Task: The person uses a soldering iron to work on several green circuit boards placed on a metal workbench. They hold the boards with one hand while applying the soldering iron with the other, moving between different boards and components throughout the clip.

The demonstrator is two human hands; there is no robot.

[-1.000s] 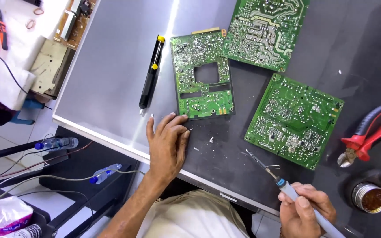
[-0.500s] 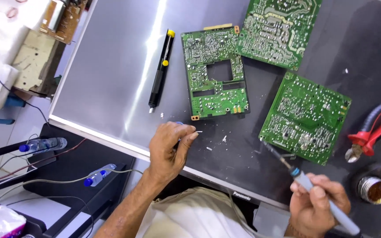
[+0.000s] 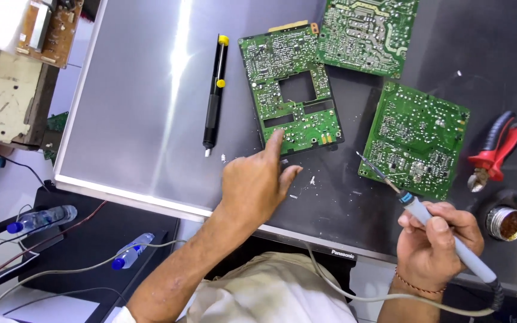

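Observation:
My left hand (image 3: pixel 257 181) lies on the dark work surface with its fingers spread, and its index finger touches the near edge of a green circuit board with a square cut-out (image 3: pixel 290 90). My right hand (image 3: pixel 435 242) grips a soldering iron with a pale blue handle (image 3: pixel 432 224). Its thin tip points up and left, close to the near left corner of a second green board (image 3: pixel 417 139). A third green board (image 3: pixel 366 33) lies at the far edge.
A black desoldering pump with yellow ends (image 3: pixel 213 93) lies left of the boards. Red-handled pliers (image 3: pixel 493 152) and a small round tin (image 3: pixel 505 223) sit at the right. Plastic bottles (image 3: pixel 40 219) and cables lie below the surface's near edge (image 3: pixel 121 192). Another board (image 3: pixel 46 27) rests at the far left.
My left hand has moved forward and opened; its index finger now touches the cut-out board. My right hand has lifted the soldering iron slightly toward the second board.

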